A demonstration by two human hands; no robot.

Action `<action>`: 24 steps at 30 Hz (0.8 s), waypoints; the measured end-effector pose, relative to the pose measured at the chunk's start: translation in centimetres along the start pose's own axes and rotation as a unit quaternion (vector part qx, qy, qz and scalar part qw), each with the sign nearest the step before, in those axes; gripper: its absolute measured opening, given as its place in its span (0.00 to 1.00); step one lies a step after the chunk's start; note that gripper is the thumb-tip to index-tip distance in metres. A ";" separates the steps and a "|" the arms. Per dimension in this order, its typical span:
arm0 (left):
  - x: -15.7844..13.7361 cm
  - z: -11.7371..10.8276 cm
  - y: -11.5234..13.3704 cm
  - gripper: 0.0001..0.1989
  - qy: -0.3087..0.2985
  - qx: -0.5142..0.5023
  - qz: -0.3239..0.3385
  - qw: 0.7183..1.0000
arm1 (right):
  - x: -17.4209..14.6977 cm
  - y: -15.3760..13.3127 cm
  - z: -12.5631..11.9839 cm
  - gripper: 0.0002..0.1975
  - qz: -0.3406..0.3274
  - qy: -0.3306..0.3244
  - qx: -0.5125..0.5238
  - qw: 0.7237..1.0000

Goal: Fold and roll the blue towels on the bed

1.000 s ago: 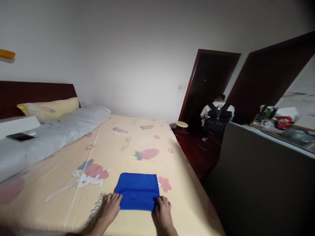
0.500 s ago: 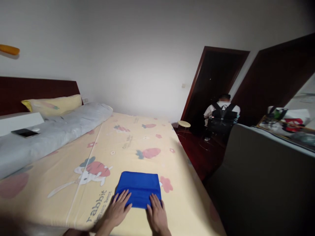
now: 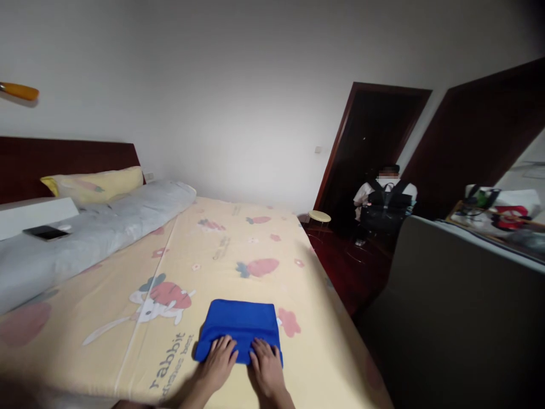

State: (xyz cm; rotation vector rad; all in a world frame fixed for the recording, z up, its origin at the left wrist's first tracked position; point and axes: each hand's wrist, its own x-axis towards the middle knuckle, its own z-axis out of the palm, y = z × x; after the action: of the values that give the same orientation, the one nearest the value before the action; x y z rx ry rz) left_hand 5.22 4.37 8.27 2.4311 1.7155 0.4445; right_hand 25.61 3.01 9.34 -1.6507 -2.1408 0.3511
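Observation:
A blue folded cloth [image 3: 242, 315] lies flat on the bed, roughly rectangular, with a crease running across its middle. My left hand [image 3: 219, 360] rests on its near left part, palm down, fingers slightly bent and apart. On the near right part lies my right hand [image 3: 267, 363], also palm down with its fingers a little bent. Both hands touch the cloth from above and cover pieces of its near edge. Neither seems to lift it.
The bed's yellow printed sheet [image 3: 221, 238] surrounds the cloth. A grey bundled cover [image 3: 128, 210] with a dark flat device [image 3: 46, 232] on it lies left. A dark panel [image 3: 447, 307] stands right. A person [image 3: 386, 199] sits beyond, near a stool [image 3: 319, 216].
My hands have moved closer together along the cloth's near part, and their fingers are more bent. The cloth keeps nearly the same place and shape.

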 end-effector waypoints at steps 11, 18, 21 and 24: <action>0.0 0.8 -1.0 0.21 -0.012 0.018 -0.043 0.999 | 1.3 -1.4 1.1 0.21 -0.042 -0.037 0.025 0.998; 0.6 0.7 -2.7 0.29 -0.027 0.057 -0.146 0.987 | 1.8 0.9 0.3 0.30 0.078 -0.023 -0.015 0.997; -0.4 0.8 -3.9 0.29 -0.020 0.092 -0.165 0.982 | 1.3 2.8 -0.3 0.34 0.139 -0.026 -0.052 0.989; 0.0 1.1 -2.8 0.26 -0.002 0.103 -0.154 0.983 | 1.5 1.8 -0.2 0.30 0.142 -0.023 -0.070 0.987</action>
State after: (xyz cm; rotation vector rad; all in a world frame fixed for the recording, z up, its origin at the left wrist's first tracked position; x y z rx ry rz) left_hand 3.03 5.41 6.43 2.2275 2.1852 0.2314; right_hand 26.88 4.96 8.97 -2.0541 -2.0024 0.3296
